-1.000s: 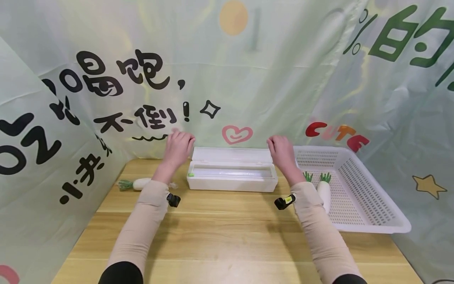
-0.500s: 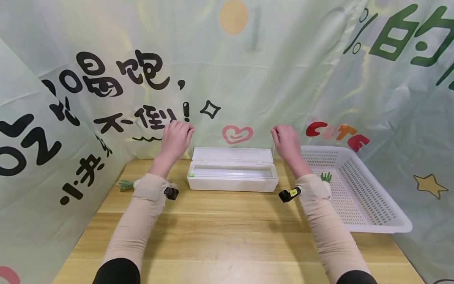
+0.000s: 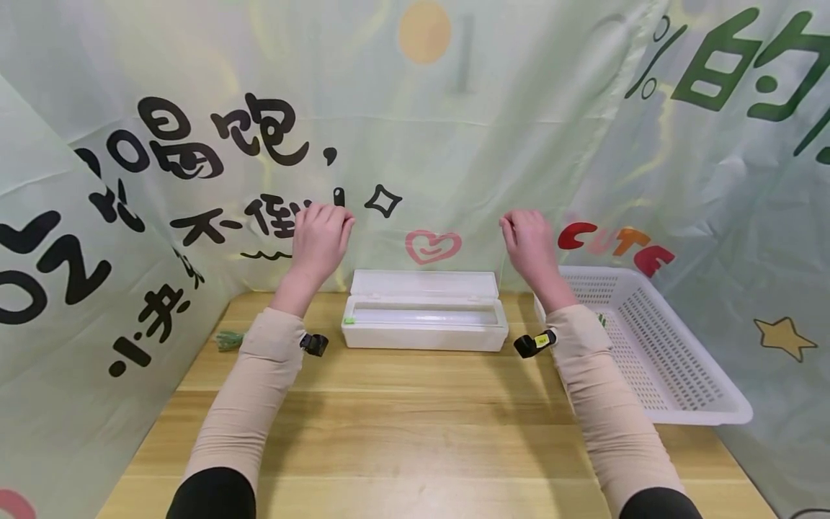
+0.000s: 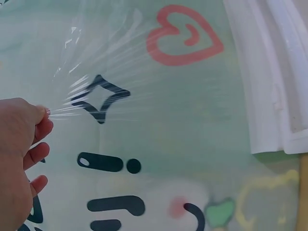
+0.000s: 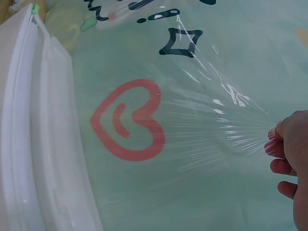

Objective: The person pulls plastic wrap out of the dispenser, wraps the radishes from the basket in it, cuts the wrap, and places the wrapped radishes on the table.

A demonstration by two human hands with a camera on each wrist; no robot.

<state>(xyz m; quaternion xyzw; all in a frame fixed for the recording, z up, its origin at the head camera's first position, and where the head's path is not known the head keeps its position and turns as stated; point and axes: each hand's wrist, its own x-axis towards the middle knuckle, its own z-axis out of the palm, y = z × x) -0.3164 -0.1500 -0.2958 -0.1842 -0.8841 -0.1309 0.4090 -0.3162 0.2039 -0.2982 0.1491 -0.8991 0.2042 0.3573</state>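
My left hand (image 3: 320,241) and right hand (image 3: 530,249) are raised in front of the backdrop, above and to either side of a white cling film dispenser (image 3: 424,336). Its lid is tilted up at the back, and a roll shows inside. In the left wrist view, thumb and finger pinch a corner of transparent cling film (image 4: 86,91), creased where it is gripped. The right wrist view shows the other corner of the cling film (image 5: 226,127) pinched the same way. The sheet stretches between both hands; its lower part is hard to make out in the head view.
On the left of the table, green radish leaves (image 3: 228,341) peek out behind my left sleeve. A white perforated basket (image 3: 687,417) stands on the right, partly behind my right forearm; a bit of green leaf (image 3: 601,318) shows in it. A printed cloth backdrop (image 3: 493,166) closes the back.
Both hands have risen and moved slightly apart, pulling the cling film higher. My forearms now cover the white radish on the left and those in the basket. The dispenser has stayed put.
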